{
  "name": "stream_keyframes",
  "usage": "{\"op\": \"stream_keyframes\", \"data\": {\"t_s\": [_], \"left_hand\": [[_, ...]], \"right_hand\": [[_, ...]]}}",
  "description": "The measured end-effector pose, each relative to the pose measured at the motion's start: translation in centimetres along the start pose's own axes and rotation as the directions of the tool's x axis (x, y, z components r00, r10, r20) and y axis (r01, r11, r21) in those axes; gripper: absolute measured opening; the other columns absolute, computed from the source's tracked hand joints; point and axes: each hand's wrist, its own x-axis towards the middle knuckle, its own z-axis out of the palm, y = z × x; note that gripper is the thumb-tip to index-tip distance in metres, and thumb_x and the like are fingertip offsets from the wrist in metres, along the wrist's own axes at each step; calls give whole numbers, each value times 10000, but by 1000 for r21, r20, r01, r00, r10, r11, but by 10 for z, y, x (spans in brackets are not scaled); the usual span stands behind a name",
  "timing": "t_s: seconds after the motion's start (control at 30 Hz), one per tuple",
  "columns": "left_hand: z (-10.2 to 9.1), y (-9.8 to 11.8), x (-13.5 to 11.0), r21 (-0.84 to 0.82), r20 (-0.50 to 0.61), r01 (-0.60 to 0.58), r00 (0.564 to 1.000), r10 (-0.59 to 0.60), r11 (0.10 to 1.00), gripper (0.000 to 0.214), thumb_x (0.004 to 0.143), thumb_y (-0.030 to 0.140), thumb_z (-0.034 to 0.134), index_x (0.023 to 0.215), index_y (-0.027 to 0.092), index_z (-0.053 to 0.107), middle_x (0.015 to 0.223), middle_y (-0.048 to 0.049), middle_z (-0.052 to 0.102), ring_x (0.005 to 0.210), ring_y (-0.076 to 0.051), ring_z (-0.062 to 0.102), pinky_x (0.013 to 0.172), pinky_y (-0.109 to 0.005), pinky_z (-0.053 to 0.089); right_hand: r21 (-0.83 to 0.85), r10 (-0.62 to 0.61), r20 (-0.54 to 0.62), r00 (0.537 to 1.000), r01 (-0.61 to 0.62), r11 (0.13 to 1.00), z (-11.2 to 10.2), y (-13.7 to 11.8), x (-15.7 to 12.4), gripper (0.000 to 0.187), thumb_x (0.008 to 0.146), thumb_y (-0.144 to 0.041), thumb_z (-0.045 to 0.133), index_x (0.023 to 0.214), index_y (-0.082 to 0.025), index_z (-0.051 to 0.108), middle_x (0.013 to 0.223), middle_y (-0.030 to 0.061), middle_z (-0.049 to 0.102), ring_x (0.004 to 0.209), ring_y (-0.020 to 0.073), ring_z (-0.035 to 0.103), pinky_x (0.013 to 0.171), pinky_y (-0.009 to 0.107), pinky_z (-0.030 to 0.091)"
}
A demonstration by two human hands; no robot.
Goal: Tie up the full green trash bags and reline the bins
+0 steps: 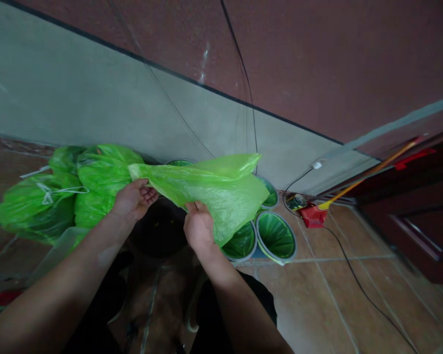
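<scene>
My left hand and my right hand both grip the edge of a thin, translucent green plastic bag, which is spread out between them. Below the hands is a dark round bin, its inside in shadow. To the left lie tied, filled green plastic bags, heaped against the wall. Their contents are hidden.
Round buckets lined with green bags stand along the wall on the tile floor. Nearby are a red dustpan, a yellow-handled broom, a black cable and a dark wooden door.
</scene>
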Motion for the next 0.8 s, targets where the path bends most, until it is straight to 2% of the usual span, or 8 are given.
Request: {"op": "stream_keyframes", "data": {"t_s": [0.23,0.4,0.5,0.67,0.8], "left_hand": [[1,-1,1,39,-23,-68,997,69,997,109,791,110,534,696,154,565,552,20,559,526,-100,547,596,-236,491],[1,-3,1,32,-3,-105,994,105,994,53,722,120,638,706,139,592,553,20,596,490,-92,551,562,-228,488],[1,-4,-1,41,32,-113,993,112,993,65,702,147,678,718,133,617,600,4,638,494,-86,559,555,-222,486],[0,-5,-5,60,59,-127,991,123,990,170,626,204,763,674,138,614,587,6,639,474,-84,549,535,-222,472],[1,-6,-9,98,86,-115,991,106,989,182,625,203,759,626,140,588,496,28,573,427,-80,504,502,-224,453]], "right_hand": [[184,73,-108,991,-52,982,-8,13,4,312,848,-91,462,1034,-152,705,967,86,718,898,214,666,848,337,527],[347,163,-105,981,-117,930,-12,24,6,259,882,-224,484,985,-194,720,751,20,717,649,178,647,675,290,521],[411,178,-111,978,-118,904,-14,26,5,273,899,-268,467,969,-190,719,685,8,690,606,171,616,625,276,494],[371,191,-190,963,-110,922,-16,26,5,278,864,-222,477,1049,-176,680,884,52,716,747,186,647,738,311,509],[253,111,-271,956,-41,967,-14,17,2,261,828,-165,479,1048,-181,619,955,70,658,868,204,625,811,333,494]]}}
